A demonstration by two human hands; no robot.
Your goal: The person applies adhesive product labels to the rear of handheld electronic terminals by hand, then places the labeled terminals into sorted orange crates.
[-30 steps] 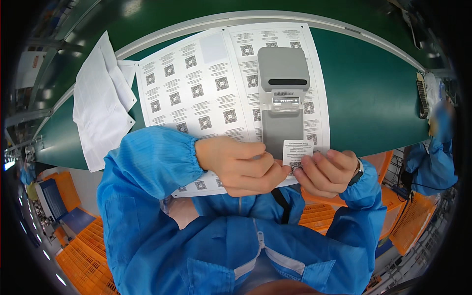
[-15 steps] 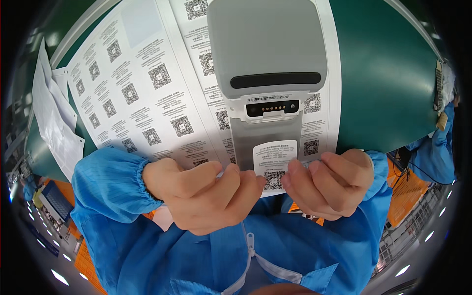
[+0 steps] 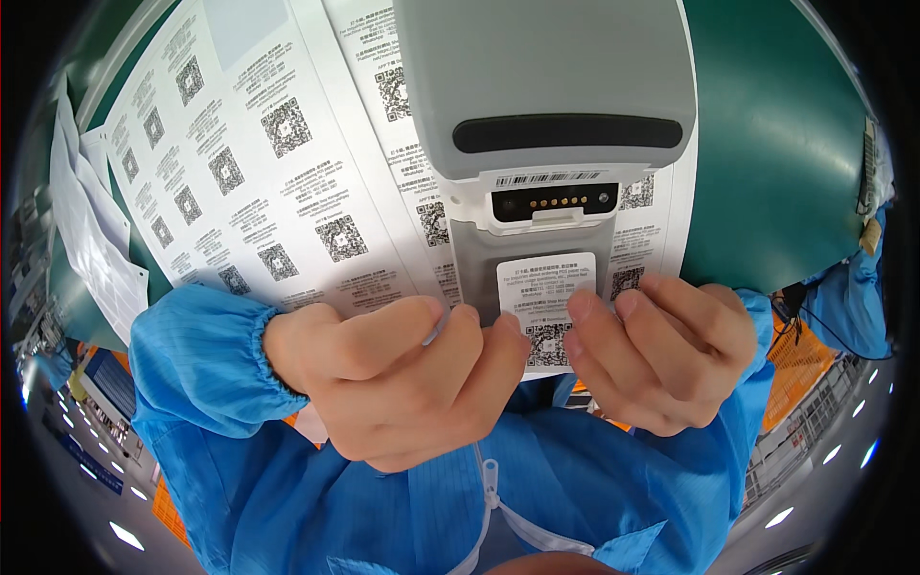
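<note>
A grey and white handheld terminal [image 3: 546,77] lies face down before me, with a black strip and a row of gold contacts on its back. Over its lower grey part is a white rounded sticker label [image 3: 546,273], printed with small text and a square code. My left hand [image 3: 412,379] has its fingers curled and closed, fingertips at the label's lower left edge. On the other side, my right hand [image 3: 661,355] pinches the lower right edge, a fingertip overlapping the label. Fingers hide the label's lower corners, and I cannot tell whether it is stuck down.
Printed label sheets [image 3: 316,206] lie under and left of the terminal on a green table [image 3: 767,144]. Loose white papers [image 3: 91,220] sit at the far left. An orange crate [image 3: 800,369] stands below the right edge, near another person's blue sleeve [image 3: 848,307].
The label has moved slightly up the terminal, nearer the contacts, with both hands following. The terminal appears larger in view, and the sheets have shifted left in the picture.
</note>
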